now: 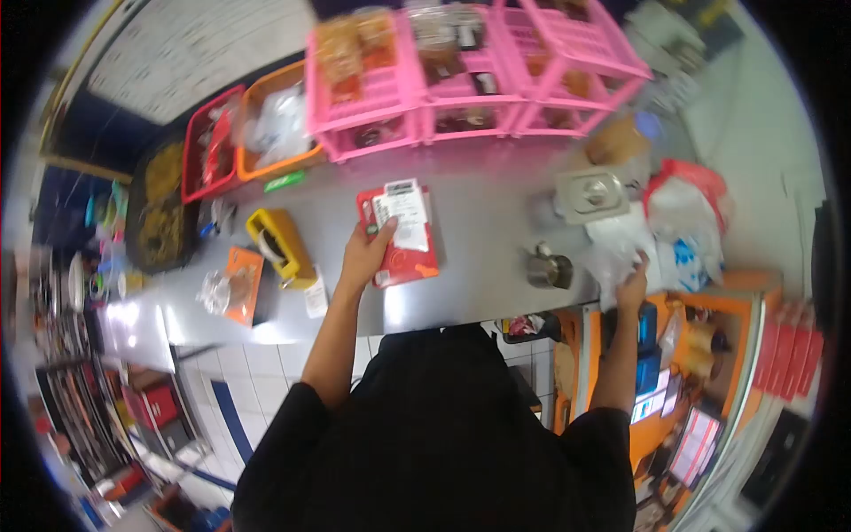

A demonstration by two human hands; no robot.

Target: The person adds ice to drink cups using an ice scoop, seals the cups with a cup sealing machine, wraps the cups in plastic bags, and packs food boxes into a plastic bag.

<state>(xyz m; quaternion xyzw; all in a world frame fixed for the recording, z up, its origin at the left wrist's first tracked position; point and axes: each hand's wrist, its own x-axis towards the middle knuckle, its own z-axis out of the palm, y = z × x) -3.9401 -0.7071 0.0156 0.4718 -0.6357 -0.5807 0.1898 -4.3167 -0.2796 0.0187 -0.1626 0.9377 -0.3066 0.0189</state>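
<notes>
My left hand [362, 257] grips the left side of a flat red box [409, 267] on the metal counter, its thumb on top. A white printed slip [408, 218] lies over the box, partly under that thumb. Off to the right, my right hand [632, 285] has its fingers closed on a clear plastic bag [606, 264] at the counter's edge. Near it stand a small metal jug [550, 269] and a lidded steel container [592, 195]. A red-and-white plastic bag [687, 213] lies just beyond the hand.
Pink stacked baskets [372, 124] with packed goods line the back. Left of them are an orange tray [280, 164] and a red tray [209, 184]. A yellow tape dispenser [282, 247] and an orange packet [242, 288] lie left of the box. Orange shelving [740, 310] stands at right.
</notes>
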